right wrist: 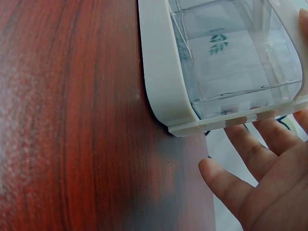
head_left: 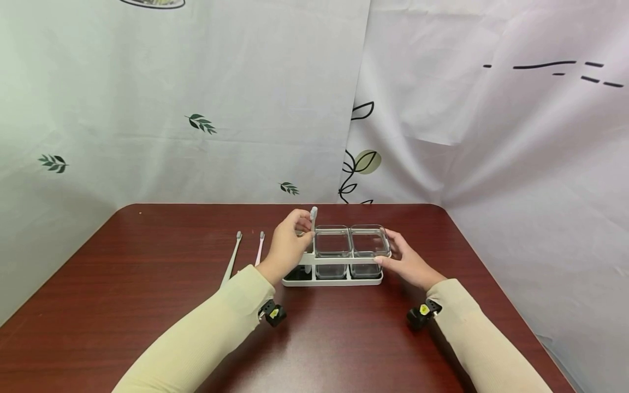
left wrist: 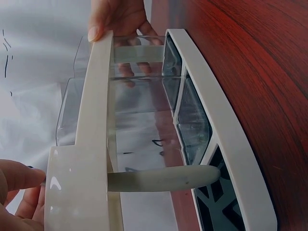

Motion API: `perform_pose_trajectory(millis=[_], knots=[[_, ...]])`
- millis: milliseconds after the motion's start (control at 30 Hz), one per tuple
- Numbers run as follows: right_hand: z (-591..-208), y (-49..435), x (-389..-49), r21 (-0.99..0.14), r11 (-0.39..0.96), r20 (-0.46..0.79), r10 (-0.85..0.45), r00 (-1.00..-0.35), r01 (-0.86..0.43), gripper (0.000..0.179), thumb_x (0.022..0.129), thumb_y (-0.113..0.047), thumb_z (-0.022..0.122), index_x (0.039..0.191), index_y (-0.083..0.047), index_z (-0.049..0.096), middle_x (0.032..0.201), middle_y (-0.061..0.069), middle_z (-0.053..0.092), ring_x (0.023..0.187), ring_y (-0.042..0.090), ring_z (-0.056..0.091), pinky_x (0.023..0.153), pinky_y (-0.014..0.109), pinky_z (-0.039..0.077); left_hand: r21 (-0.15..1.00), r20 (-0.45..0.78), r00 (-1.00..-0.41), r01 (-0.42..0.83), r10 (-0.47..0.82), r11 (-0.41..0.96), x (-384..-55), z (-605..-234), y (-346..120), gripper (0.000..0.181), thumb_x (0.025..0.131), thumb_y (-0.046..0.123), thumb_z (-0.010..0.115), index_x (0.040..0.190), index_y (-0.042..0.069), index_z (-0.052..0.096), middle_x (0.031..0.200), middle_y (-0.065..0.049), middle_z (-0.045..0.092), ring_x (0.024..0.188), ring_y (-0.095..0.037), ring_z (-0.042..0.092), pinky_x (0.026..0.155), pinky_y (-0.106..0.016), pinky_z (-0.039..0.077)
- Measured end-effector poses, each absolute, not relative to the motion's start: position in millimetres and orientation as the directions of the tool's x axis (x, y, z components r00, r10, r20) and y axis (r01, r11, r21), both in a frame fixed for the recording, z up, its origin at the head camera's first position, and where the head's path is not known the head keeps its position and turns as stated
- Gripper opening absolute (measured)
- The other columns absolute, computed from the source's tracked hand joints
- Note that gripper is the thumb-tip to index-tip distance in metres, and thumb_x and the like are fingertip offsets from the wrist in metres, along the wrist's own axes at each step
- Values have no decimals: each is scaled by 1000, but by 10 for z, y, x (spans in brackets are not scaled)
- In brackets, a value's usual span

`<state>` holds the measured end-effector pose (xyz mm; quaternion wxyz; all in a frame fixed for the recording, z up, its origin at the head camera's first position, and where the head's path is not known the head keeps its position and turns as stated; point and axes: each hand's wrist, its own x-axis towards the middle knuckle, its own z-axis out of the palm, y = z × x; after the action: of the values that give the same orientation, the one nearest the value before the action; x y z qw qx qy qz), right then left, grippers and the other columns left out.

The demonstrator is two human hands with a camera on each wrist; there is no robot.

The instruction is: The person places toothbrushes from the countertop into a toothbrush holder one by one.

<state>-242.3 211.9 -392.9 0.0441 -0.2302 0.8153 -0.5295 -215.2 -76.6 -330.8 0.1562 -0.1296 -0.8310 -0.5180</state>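
A white toothbrush holder [head_left: 339, 283] with two clear cups [left wrist: 139, 96] in its middle and right places stands on the table. My left hand [head_left: 284, 245] pinches a pale toothbrush [head_left: 313, 215] near its bristle head, above the holder's left compartment. Through that compartment's upper frame passes the handle [left wrist: 163, 179], its rounded end close over the dark slotted base [left wrist: 224, 197]. At the holder's right end, my right hand [head_left: 408, 265] grips the upper frame, thumb on the front and fingers spread along the side and back.
Left of the holder, a pale green toothbrush [head_left: 233, 256] and a pink toothbrush [head_left: 260, 248] lie on the dark red table [head_left: 162, 289], partly hidden by my left arm. Behind the table's far edge hangs a white printed curtain [head_left: 236, 136].
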Motion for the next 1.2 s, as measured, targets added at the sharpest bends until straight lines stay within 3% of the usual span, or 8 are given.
perform_pose_trajectory(millis=[267,600,933,1200], knots=[[-3932,2126,-2429,-882,341,165,-422,-892,-325,72,92,-12,66,148,-5,22,145,25,40,128,40,47,104,43,40,822,382,-922,366,53,436,-2161,-3315,-763,24,87,-6,64,107,2,55,97,-12,60,93,-26,60,74,-36,50],[-3939,2128,-2434,-882,334,176,-425,-888,-334,72,92,-12,66,148,-5,23,144,26,41,128,40,46,95,13,39,838,355,-933,344,56,423,-2179,-3305,-771,30,86,-7,65,113,1,55,100,-13,60,96,-27,60,83,-41,52],[-3942,2122,-2433,-884,328,175,-428,-887,-333,71,92,-12,65,149,-5,22,144,26,40,128,40,46,94,13,39,877,275,-959,282,75,389,-2194,-3255,-818,38,87,-3,66,122,0,53,108,-14,60,104,-28,60,86,-42,52],[-3946,2130,-2431,-883,330,178,-426,-887,-336,71,92,-12,65,149,-6,22,144,25,41,129,40,45,95,13,39,928,214,-971,236,106,288,-2223,-3194,-929,44,86,-2,67,128,2,54,115,-16,63,108,-28,62,82,-35,55]])
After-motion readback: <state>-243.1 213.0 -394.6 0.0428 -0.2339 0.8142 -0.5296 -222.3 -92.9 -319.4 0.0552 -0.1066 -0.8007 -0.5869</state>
